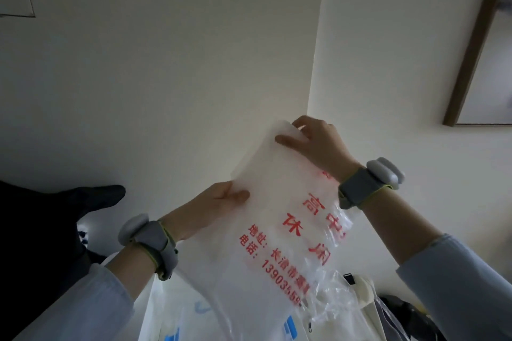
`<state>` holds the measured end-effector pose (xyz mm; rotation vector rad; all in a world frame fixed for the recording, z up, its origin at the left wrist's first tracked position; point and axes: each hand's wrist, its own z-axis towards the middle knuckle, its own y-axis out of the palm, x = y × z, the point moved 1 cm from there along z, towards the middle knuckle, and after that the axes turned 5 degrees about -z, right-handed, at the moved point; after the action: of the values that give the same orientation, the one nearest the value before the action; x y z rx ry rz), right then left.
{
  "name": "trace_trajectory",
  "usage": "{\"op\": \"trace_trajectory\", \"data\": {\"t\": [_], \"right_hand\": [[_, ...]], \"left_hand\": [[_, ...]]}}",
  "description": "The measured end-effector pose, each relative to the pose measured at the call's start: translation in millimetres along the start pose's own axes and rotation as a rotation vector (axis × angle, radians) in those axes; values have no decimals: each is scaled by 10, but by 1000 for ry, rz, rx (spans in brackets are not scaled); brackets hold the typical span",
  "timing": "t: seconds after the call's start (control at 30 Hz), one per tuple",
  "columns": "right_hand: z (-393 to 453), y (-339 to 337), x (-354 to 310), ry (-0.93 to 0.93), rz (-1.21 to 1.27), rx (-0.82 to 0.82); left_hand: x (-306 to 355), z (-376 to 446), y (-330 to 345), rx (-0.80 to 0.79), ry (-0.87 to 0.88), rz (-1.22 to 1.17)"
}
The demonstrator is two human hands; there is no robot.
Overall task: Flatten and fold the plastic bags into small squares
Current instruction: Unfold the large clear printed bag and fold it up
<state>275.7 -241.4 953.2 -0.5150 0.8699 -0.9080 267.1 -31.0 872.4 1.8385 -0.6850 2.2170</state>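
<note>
A translucent white plastic bag (277,219) with red printed characters is held up in the air in front of a pale wall. My left hand (221,199) pinches its left edge between thumb and fingers. My right hand (315,141) pinches the bag's top corner, thumb on the near side. The bag hangs down from both hands, and its lower part is crumpled and clear. Both wrists wear grey bands.
Below hangs another white bag with blue print (194,318). A cream object with a black clip (357,288) and a dark item (401,313) lie at lower right. A dark shape (55,216) sits at left. A framed picture (484,50) hangs on the wall at right.
</note>
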Motion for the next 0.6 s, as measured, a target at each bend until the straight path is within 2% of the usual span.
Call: {"op": "trace_trajectory", "data": {"t": [0.1,0.13,0.17,0.2,0.27,0.3,0.33,0.43,0.5,0.6], "right_hand": [[-66,-118,141,92,104,299],[-143,-129,218,176,159,326],[-236,-93,263,284,277,238],[-338,5,304,380,456,57],[-548,257,351,449,818,-370],[-613,348,362,468,943,-463],[-653,415,368,506,1051,-474],[-659,479,408,535,1212,-330],[-647,434,422,493,1191,-266],[-631,380,459,421,1100,-261]], "left_hand": [[26,-7,-100,239,40,-110],[23,-5,-136,291,49,-151],[11,-9,-169,321,61,-187],[4,-19,-175,337,78,-208],[-21,-12,-121,354,113,-239],[-28,11,-91,350,123,-263],[-23,9,-69,333,116,-292],[-6,0,-104,172,15,-399],[-7,-40,-184,72,-32,-478],[-9,-101,-264,-68,-110,-472]]}}
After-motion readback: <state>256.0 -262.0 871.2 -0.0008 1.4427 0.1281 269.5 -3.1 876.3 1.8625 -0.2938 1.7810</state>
